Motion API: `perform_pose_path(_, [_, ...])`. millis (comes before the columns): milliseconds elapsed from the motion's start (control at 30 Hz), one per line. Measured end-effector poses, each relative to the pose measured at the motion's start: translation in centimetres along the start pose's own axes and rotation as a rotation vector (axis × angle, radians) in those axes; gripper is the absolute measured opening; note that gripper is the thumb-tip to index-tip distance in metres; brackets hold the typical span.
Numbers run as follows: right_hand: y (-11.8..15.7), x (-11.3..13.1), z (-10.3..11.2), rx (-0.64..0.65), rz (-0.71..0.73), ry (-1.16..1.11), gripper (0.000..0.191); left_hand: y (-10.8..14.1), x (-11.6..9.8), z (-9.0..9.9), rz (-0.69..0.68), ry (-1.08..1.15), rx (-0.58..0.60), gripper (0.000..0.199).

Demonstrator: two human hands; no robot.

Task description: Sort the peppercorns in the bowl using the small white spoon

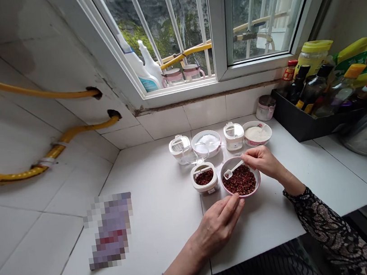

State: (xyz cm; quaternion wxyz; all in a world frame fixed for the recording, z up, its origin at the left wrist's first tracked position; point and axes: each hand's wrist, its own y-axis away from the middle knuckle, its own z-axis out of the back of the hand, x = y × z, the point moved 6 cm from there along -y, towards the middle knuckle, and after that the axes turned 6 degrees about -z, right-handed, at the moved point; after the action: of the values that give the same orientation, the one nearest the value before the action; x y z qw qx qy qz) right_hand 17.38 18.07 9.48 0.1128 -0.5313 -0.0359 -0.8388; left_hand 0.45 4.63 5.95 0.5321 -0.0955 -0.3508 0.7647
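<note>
A pink-rimmed bowl of dark red-brown peppercorns stands on the white counter. My right hand pinches the handle end of a small white spoon. Its scoop is over the peppercorns inside the bowl, with a little in it. My left hand holds the bowl's near rim with its fingertips; the thumb is mostly hidden. Just left of the bowl sits a seasoning jar, its clear lid raised, with peppercorns inside.
Behind are another clear-lidded jar, a bowl of white granules, a lidded jar and a bowl of pale powder. A black bottle box and a metal pot stand right. A blurred purple packet lies left.
</note>
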Motion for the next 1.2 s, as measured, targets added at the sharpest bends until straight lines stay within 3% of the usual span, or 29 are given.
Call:
perform_pose_path(400, [-0.06, -0.19, 0.13, -0.036, -0.024, -0.014, 0.044, 0.08, -0.03, -0.36, 0.014, 0.037, -0.025, 0.036])
perform_pose_path(867, [-0.08, -0.22, 0.43, -0.048, -0.036, -0.055, 0.043, 0.37, -0.1, -0.55, 0.021, 0.059, 0.028, 0.044])
perform_pose_path(1200, [-0.07, -0.37, 0.49, -0.045, -0.046, -0.06, 0.045, 0.25, 0.53, -0.46, 0.138, -0.025, 0.024, 0.045])
